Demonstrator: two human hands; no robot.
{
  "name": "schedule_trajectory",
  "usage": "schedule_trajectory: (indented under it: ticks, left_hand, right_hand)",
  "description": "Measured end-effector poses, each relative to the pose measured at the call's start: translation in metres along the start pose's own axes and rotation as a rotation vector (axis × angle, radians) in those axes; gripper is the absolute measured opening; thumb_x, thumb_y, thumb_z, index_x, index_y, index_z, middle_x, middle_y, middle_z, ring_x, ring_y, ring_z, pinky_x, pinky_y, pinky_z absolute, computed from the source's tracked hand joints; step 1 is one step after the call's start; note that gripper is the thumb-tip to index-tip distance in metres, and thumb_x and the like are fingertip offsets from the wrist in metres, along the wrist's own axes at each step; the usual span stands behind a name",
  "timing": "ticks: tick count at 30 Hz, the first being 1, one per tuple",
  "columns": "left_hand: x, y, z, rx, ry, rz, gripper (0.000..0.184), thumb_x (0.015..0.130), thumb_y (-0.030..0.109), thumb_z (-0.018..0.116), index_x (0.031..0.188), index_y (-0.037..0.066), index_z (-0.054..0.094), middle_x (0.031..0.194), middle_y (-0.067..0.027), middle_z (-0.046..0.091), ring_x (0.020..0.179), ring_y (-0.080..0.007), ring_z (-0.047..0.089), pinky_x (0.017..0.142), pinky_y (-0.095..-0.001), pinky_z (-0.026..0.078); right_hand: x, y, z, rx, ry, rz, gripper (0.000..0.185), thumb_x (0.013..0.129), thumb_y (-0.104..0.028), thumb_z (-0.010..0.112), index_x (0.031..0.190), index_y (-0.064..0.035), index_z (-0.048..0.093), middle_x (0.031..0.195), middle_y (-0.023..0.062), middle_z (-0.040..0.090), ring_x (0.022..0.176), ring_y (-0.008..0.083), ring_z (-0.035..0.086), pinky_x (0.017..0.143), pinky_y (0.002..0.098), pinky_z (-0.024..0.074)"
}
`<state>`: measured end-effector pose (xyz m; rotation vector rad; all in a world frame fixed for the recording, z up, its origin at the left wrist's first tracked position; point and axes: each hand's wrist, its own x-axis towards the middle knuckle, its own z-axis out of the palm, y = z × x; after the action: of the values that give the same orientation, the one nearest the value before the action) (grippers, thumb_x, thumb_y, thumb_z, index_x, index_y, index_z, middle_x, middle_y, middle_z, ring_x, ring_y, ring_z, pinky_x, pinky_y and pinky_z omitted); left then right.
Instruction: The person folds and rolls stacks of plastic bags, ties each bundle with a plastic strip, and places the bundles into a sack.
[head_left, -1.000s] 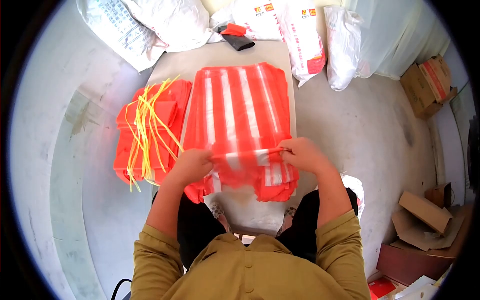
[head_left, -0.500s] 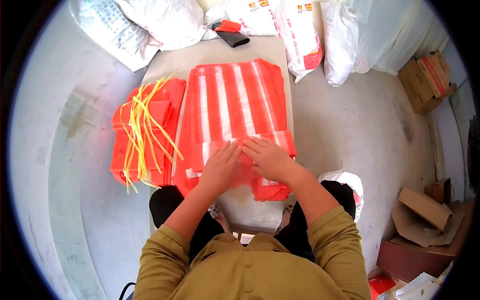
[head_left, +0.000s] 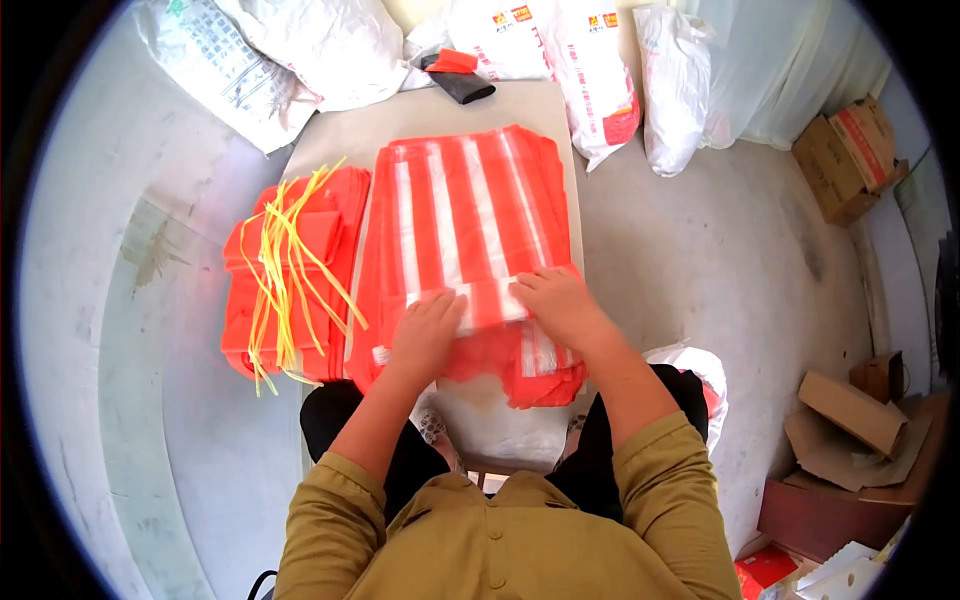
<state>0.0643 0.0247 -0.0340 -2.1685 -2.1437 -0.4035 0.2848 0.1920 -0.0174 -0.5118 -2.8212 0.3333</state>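
A stack of red-and-white striped plastic bags [head_left: 468,210] lies flat in front of me, its near end turned over in a folded band. My left hand [head_left: 430,325] is on the left part of this band, with fingers bent over it and the thumb hidden. On the right part, my right hand [head_left: 557,303] has its fingers over the band too, its thumb likewise out of sight. Both hands seem to hold the fold. Below it, a crumpled red-and-white bag end [head_left: 545,375] hangs toward my lap.
Left of the stack is a folded pile of red bags [head_left: 235,320] with yellow ties [head_left: 285,255] on top. White sacks [head_left: 595,85] line the far side, near a dark roll [head_left: 462,85]. Cardboard boxes [head_left: 845,160] stand on the right, with more cartons [head_left: 850,425] nearer.
My hands have moved slightly apart. Their fingers, flatter and closer together before, now bend over the folded band, and the band's lower edge shows more clearly between them. The view has shifted a little.
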Motion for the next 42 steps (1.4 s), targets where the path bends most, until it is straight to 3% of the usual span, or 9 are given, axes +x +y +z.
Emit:
schedule_trajectory:
  ticks: [5,9,11,14,17,19,25,34,42]
  left_hand:
    - [-0.007,-0.010,-0.025,-0.077,0.000,-0.095,0.040,0.089,0.006,0.057,0.128,0.005,0.062,0.122,-0.0146,0.069,0.113,-0.0355,0.066,0.091,-0.0460,0.053]
    - [-0.002,0.009,-0.063,-0.145,-0.241,-0.315,0.038,0.089,0.004,0.060,0.127,0.006,0.064,0.114,-0.0113,0.072,0.104,-0.0291,0.070,0.082,-0.0413,0.056]
    - [-0.002,0.022,-0.073,-0.752,-0.316,-0.528,0.038,0.090,0.005,0.063,0.128,0.004,0.064,0.115,-0.0094,0.072,0.105,-0.0236,0.070,0.085,-0.0385,0.057]
    - [-0.016,0.021,-0.032,-1.485,-0.385,-0.724,0.038,0.093,0.002,0.066,0.131,0.003,0.062,0.119,-0.0084,0.071,0.109,-0.0205,0.069,0.091,-0.0375,0.057]
    - [-0.028,0.037,-0.008,-1.838,-0.448,-0.827,0.045,0.092,-0.001,0.066,0.137,0.003,0.056,0.126,-0.0102,0.068,0.113,-0.0235,0.068,0.097,-0.0410,0.057]
    - [-0.033,0.042,0.003,-1.948,-0.496,-0.826,0.047,0.093,-0.001,0.064,0.138,0.003,0.054,0.128,-0.0105,0.066,0.115,-0.0239,0.068,0.098,-0.0417,0.056]
    - [-0.043,0.050,0.004,-1.863,-0.439,-0.826,0.054,0.090,0.005,0.066,0.142,0.006,0.053,0.130,-0.0066,0.064,0.118,-0.0193,0.063,0.094,-0.0359,0.056]
    - [-0.072,0.057,0.026,-1.803,-0.358,-0.864,0.063,0.092,-0.005,0.061,0.150,0.004,0.040,0.138,-0.0114,0.059,0.124,-0.0245,0.061,0.104,-0.0418,0.052]
    - [-0.080,0.073,0.006,-2.093,-0.335,-0.847,0.066,0.092,-0.003,0.059,0.153,0.006,0.037,0.141,-0.0120,0.057,0.126,-0.0258,0.060,0.104,-0.0431,0.052]
  right_hand:
    - [0.004,-0.002,-0.052,-0.092,-0.305,0.326,0.035,0.078,-0.004,0.070,0.112,-0.0094,0.069,0.119,0.0078,0.070,0.118,0.0292,0.062,0.103,0.0429,0.0475]
    - [-0.006,0.011,-0.055,-0.026,0.405,0.321,0.039,0.084,-0.007,0.072,0.123,-0.0094,0.066,0.125,0.0113,0.067,0.122,0.0325,0.061,0.109,0.0438,0.0444]
    - [0.001,0.000,-0.068,0.045,0.826,0.433,0.041,0.088,-0.009,0.072,0.128,-0.0095,0.064,0.128,0.0134,0.066,0.123,0.0343,0.060,0.112,0.0443,0.0427]
    - [-0.007,0.005,-0.069,0.089,0.924,0.216,0.044,0.090,-0.013,0.072,0.132,-0.0080,0.060,0.134,0.0154,0.062,0.127,0.0356,0.057,0.112,0.0447,0.0426]
    - [-0.010,-0.018,-0.037,0.320,0.433,0.117,0.035,0.092,-0.019,0.068,0.125,-0.0068,0.066,0.133,0.0168,0.063,0.132,0.0330,0.053,0.110,0.0465,0.0438]
    - [-0.005,-0.031,-0.017,0.140,-0.002,-0.151,0.035,0.093,-0.019,0.066,0.126,-0.0068,0.066,0.135,0.0141,0.063,0.135,0.0322,0.050,0.111,0.0423,0.0439]
    - [-0.005,-0.048,-0.014,0.132,-0.260,-0.140,0.044,0.100,-0.030,0.057,0.141,-0.0133,0.059,0.156,0.0125,0.047,0.151,0.0338,0.033,0.125,0.0533,0.0236]
    - [0.011,-0.010,0.016,-0.063,-0.013,0.218,0.055,0.097,-0.034,0.063,0.146,-0.0110,0.055,0.164,0.0181,0.034,0.155,0.0367,0.025,0.125,0.0535,0.0214]
    - [-0.016,-0.019,0.003,0.503,0.134,0.407,0.071,0.094,-0.023,0.070,0.155,-0.0028,0.040,0.164,0.0236,0.030,0.150,0.0389,0.034,0.122,0.0430,0.0323]
